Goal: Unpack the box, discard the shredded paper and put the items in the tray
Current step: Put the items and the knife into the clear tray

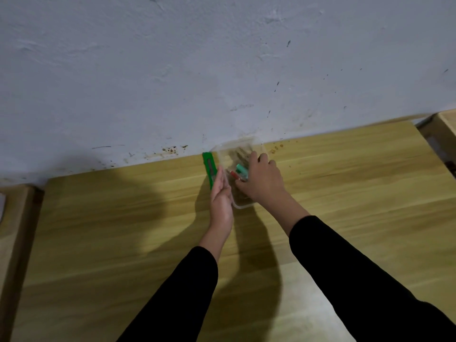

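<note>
A clear plastic box is seen a little right of the frame's centre, set on a wooden table close against the pale wall. Brownish shredded paper is packed inside it, and among the shreds a teal item and a thin red item can be made out; what they are cannot be told, the view being blurred. The right hand is reached into the box from the lower right, its fingers curled down around the items, though whether anything is actually pinched cannot be told. The left side of the box is steadied by the left hand, which is laid flat against the wall with the fingers straight and released, nothing being clasped. Just left of the box, touching or nearly touching it, a green utility knife is laid on the table. Black sleeves are worn on both arms. At the far right edge part of a cardboard carton is shown. No tray is seen in the frame. The step in hand is judged to be the picking of items out of the shreds. For the next move, a firm pinch on one item is called for, so that it is lifted free without paper being dragged out.
</note>
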Tool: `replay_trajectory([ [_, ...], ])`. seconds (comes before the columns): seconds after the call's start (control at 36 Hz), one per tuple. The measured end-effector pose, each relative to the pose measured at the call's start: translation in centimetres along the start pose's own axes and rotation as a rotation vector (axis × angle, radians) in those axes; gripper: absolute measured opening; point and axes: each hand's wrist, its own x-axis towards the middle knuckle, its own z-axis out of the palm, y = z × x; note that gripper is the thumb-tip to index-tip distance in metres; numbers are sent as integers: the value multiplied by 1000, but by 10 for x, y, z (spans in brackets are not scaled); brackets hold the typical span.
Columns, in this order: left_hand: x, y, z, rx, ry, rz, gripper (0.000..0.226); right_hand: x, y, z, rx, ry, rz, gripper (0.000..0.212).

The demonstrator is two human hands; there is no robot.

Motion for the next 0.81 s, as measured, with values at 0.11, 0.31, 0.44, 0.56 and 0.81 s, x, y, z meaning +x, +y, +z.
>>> replay_trajectory([
  [0.11,-2,2,1,18,-11,-9,59,-3,2,8,200,-15,-11,86],
  [0.31,-6,2,6,37,9,0,59,-15,13,1,470,-27,-107,79],
  [0.44,-6,1,6,42,17,5,59,-30,32,-2,413,-86,-221,90],
  [0.56,-5,1,5,72,10,6,58,-30,41,-6,377,-105,-228,91],
  [0.81,-3,4,0,109,-20,-4,59,-27,25,6,369,59,-184,96],
])
